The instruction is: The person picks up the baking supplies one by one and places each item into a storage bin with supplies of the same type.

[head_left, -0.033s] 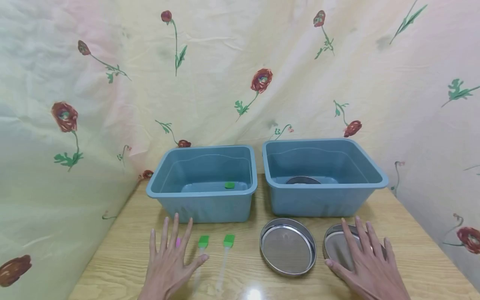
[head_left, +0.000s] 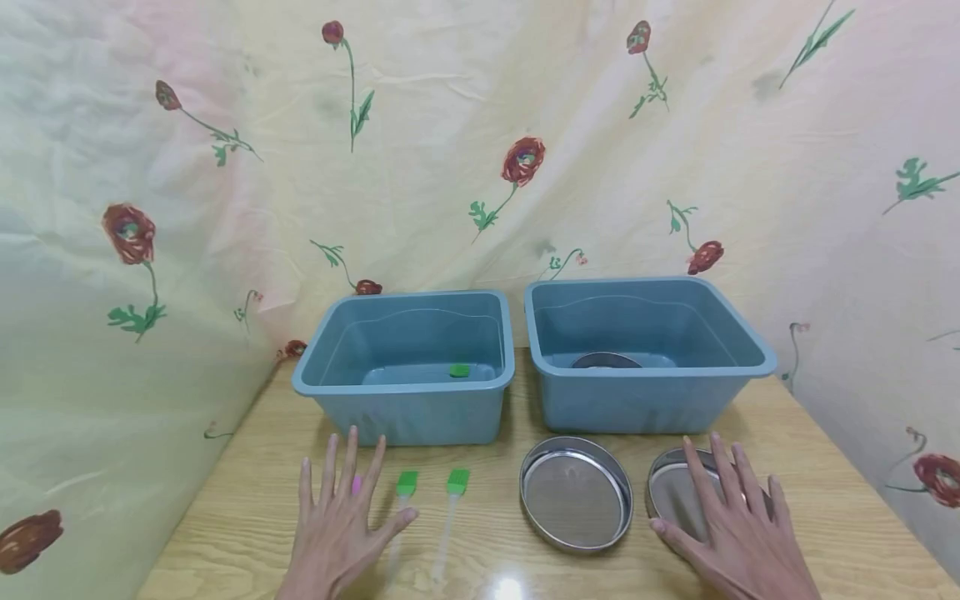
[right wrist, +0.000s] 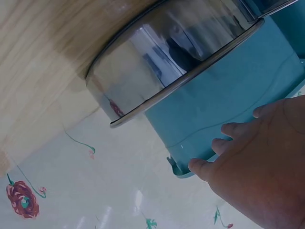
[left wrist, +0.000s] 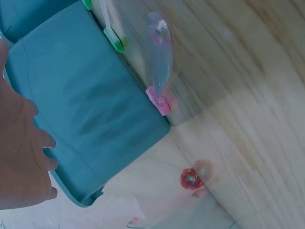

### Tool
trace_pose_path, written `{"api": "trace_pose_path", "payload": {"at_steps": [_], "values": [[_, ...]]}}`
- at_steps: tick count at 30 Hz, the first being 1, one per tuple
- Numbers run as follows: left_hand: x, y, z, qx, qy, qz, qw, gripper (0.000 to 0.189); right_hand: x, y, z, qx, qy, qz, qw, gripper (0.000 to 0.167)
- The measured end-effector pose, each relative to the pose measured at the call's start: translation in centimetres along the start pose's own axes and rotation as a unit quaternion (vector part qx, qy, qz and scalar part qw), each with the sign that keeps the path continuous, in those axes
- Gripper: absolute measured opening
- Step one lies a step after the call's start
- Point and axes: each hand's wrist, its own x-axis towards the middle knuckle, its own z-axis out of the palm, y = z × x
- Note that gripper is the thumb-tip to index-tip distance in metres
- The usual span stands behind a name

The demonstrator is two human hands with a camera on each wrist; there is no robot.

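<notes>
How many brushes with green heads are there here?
3. One green brush shows inside the left tub; two lie on the table, the second brush by the left hand, the third brush farther right. Tub walls may hide others.

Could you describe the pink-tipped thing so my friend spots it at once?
Start at the blue tub on the person's left. On the table just in front of it, near the left hand, lies a clear-handled tool. Its pink head sets it apart from the two green-headed brushes to its right.
</notes>
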Motion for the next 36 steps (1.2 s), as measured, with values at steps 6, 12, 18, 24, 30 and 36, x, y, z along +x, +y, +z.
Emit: {"api": "trace_pose_path", "payload": {"at_steps": [6,12,18,24,30,36], "values": [[0.0,0.0,0.2,-0.004,0.013,0.011,0.9998,0.094,-0.5,0.1,0.3,0.001,0.018,-0.008,0.9998,0.111],[-0.3,-0.3,0.4,-0.001,0.016,0.015,0.9998,0.094,-1.0,-0.2,1.2,0.003,0.048,-0.033,0.9983,0.109],[-0.4,-0.4,0.7,0.003,0.025,0.02,0.9995,0.093,-1.1,-0.7,1.5,0.012,0.076,-0.056,0.9955,0.109],[-0.2,-0.5,0.6,0.001,0.033,0.021,0.9992,0.087,-0.7,-2.1,1.3,0.075,0.133,-0.088,0.9844,0.086],[0.5,-0.5,0.0,-0.029,0.045,0.01,0.9985,0.07,0.2,-3.9,1.4,0.128,0.258,-0.177,0.9411,0.053],[0.9,-0.7,-0.7,-0.108,0.067,-0.026,0.9915,0.056,0.7,-6.3,2.0,0.166,0.292,-0.217,0.9165,0.044]]}}
